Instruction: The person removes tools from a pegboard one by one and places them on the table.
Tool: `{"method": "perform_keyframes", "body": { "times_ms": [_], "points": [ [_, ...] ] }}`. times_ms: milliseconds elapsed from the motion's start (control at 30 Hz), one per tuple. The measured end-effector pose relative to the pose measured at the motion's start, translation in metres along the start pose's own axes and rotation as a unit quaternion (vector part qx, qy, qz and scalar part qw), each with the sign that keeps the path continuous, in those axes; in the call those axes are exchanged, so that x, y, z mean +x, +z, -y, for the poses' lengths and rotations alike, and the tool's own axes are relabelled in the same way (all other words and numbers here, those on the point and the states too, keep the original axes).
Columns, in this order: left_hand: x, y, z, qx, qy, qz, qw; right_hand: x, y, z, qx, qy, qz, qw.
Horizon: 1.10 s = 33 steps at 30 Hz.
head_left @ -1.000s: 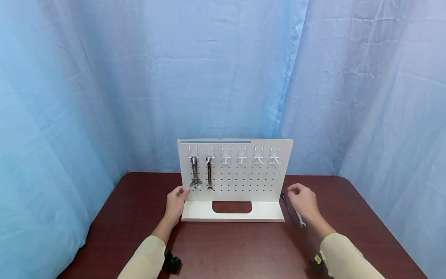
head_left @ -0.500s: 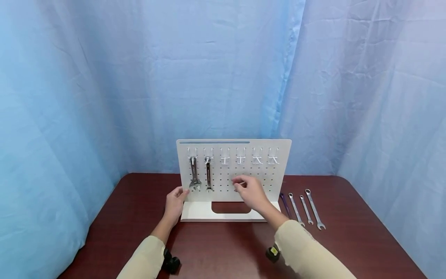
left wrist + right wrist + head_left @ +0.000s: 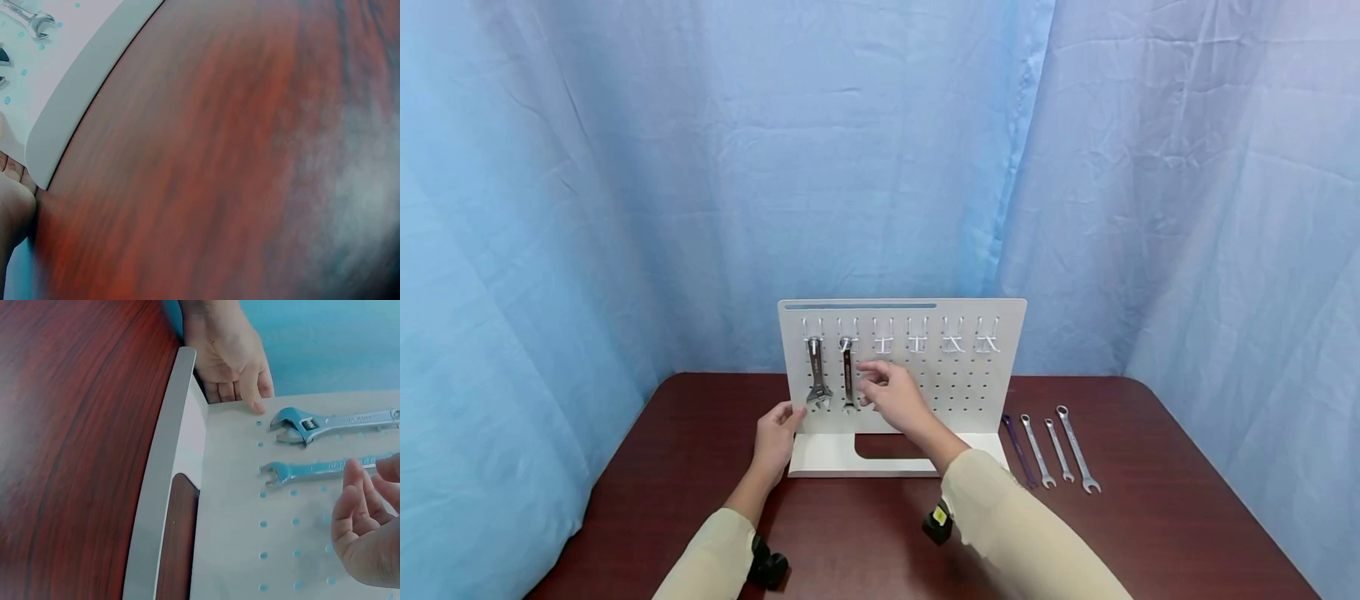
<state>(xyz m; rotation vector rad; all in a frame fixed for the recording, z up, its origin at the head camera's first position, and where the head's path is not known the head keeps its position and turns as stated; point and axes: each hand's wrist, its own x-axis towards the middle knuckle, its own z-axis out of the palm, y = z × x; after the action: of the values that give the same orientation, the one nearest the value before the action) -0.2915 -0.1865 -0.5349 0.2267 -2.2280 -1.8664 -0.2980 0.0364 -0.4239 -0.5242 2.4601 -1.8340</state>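
A white pegboard stand stands on the table. My left hand grips its left edge, thumb on the front face and the other fingers behind, as the right wrist view shows. On the leftmost hook hangs an adjustable wrench, jaw end down. Beside it a combination wrench hangs from the second hook, open end down. My right hand is just right of that wrench, fingers loosely bent and holding nothing. In the right wrist view its fingertips overlap the combination wrench's shaft.
Several bare white hooks line the board's upper part. Right of the stand, a purple wrench and silver combination wrenches lie side by side on the dark red table. Blue curtains surround the table.
My right hand has swept left from the wrenches on the table, across the board, to the hanging combination wrench. My left hand has stayed on the board's edge.
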Motion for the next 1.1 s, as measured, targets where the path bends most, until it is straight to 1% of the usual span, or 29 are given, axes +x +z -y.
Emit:
{"method": "perform_keyframes", "body": {
  "times_ms": [200,300,367,433,633,733,833,1000,1100],
  "points": [
    [0.000,0.000,0.002,0.000,0.001,0.003,1.0000,0.008,0.012,0.007,0.019,0.031,0.010,0.9993],
    [0.001,0.000,0.002,-0.002,-0.003,0.004,1.0000,0.012,0.017,0.007,0.020,0.034,0.012,0.9991],
    [0.001,0.000,0.002,-0.003,-0.001,0.006,1.0000,0.014,0.021,0.006,0.018,0.026,0.009,0.9994],
    [0.001,0.000,0.002,-0.003,0.001,0.004,1.0000,0.015,0.024,0.006,0.013,0.015,-0.002,0.9998],
    [0.001,0.000,-0.001,-0.002,0.004,0.001,1.0000,0.011,0.030,0.009,-0.029,-0.023,-0.037,0.9986],
    [0.000,0.000,-0.003,-0.003,0.003,0.002,1.0000,0.007,0.030,0.010,-0.047,-0.025,-0.045,0.9976],
    [-0.001,0.000,-0.003,-0.006,0.003,0.001,1.0000,0.004,0.029,0.011,-0.046,-0.024,-0.038,0.9979],
    [0.000,0.000,-0.002,-0.005,0.001,-0.001,1.0000,-0.006,0.028,0.016,-0.016,-0.028,-0.009,0.9994],
    [0.000,0.000,-0.002,-0.004,0.000,-0.003,1.0000,-0.010,0.027,0.019,-0.003,-0.030,-0.002,0.9996]
  ]
}}
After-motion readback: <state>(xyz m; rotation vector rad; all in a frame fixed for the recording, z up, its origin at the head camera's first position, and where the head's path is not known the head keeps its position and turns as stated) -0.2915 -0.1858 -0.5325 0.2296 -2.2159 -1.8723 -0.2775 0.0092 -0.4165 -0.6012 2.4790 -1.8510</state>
